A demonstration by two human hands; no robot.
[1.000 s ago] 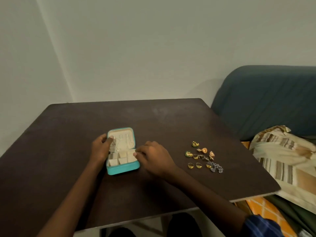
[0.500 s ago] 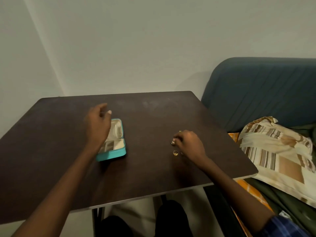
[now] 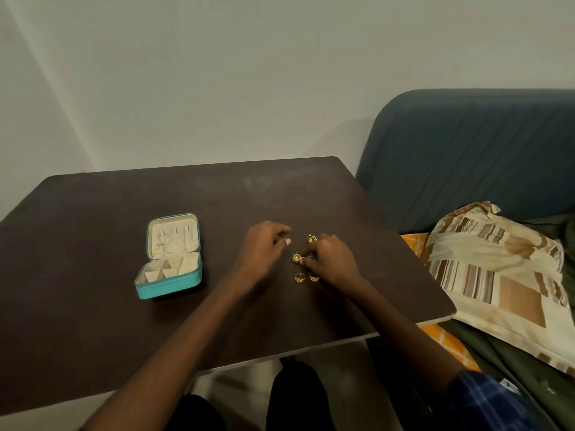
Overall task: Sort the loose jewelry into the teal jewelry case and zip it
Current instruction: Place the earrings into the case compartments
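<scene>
Jewelry (image 3: pixel 296 258) lies mostly hidden under the right hand (image 3: pixel 331 262), whose fingers pinch one piece; left hand (image 3: pixel 264 245) hovers loosely curled. Case (image 3: pixel 169 259) gapes on the dark table (image 3: pixel 93 306).

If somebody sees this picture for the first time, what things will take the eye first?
First the open teal jewelry case, bright on the left part of the dark table. Then both hands meeting right of it over small gold jewelry, the right fingers at a green-and-gold piece. A striped pillow lies on the far right.
</scene>
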